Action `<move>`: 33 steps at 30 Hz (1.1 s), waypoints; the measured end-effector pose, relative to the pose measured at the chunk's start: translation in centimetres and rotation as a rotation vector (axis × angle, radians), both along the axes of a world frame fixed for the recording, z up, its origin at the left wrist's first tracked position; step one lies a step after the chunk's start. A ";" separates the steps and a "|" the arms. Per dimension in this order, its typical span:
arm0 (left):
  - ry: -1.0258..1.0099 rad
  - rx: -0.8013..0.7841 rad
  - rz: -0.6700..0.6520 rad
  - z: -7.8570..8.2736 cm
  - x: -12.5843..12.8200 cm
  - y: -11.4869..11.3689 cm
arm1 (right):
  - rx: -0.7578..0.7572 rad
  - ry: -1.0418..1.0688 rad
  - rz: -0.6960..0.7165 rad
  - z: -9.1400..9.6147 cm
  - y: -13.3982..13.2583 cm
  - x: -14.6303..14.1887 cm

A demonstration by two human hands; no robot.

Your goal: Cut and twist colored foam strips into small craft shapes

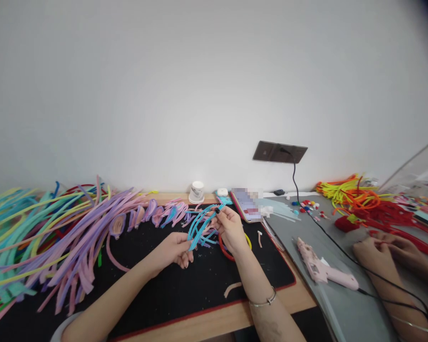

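A looped bundle of bright blue pipe cleaners [199, 225] is stretched between my two hands above the black mat [185, 297]. My left hand [176, 249] pinches its lower end, fingers closed. My right hand [230, 225] grips its upper end between thumb and fingers. Beneath my right hand, partly hidden, lies a red and yellow ring [226, 251]. Small bent bundles of pink and purple pipe cleaners [174, 211] sit in a row along the back of the mat.
A large heap of pastel pipe cleaners [74, 228] covers the left side. Behind stand a paper cup [197, 191] and a phone [247, 205]. At right lie a pink glue gun [324, 270] with its black cord, pom-poms [310, 206], and another person's hands [385, 249].
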State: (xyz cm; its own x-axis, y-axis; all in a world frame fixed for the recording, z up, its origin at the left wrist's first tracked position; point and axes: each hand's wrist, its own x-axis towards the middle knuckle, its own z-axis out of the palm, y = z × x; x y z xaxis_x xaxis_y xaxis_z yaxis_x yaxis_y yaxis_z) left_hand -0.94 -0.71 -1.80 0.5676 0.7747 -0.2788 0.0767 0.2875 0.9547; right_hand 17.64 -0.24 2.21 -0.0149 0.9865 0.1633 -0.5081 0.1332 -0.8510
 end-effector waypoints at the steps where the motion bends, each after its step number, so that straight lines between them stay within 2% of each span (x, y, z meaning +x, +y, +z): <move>1: -0.005 0.007 -0.003 0.0 0.0 0.0 | -0.001 -0.005 -0.010 -0.1 0.1 0.0; 9: -0.016 0.003 -0.026 0.4 0.1 -0.1 | -0.021 -0.069 -0.090 -0.1 0.3 0.2; 17: 0.014 -0.031 -0.137 0.3 -0.1 -0.4 | -0.044 -0.175 -0.055 -0.5 0.4 0.2; 25: 0.008 -0.061 -0.205 0.8 -0.1 -0.8 | -0.023 -0.170 -0.027 -0.7 0.4 -0.1; 33: 0.018 -0.085 -0.227 1.9 -0.1 -1.1 | -0.011 -0.285 -0.165 -0.7 0.3 -0.3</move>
State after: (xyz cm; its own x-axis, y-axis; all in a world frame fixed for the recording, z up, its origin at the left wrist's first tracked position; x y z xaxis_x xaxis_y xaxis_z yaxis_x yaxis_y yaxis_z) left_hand -1.06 -1.85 0.12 0.7189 0.6012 -0.3490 0.1653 0.3398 0.9258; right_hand 17.30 0.06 1.47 0.1013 0.9811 0.1646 -0.2218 0.1835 -0.9577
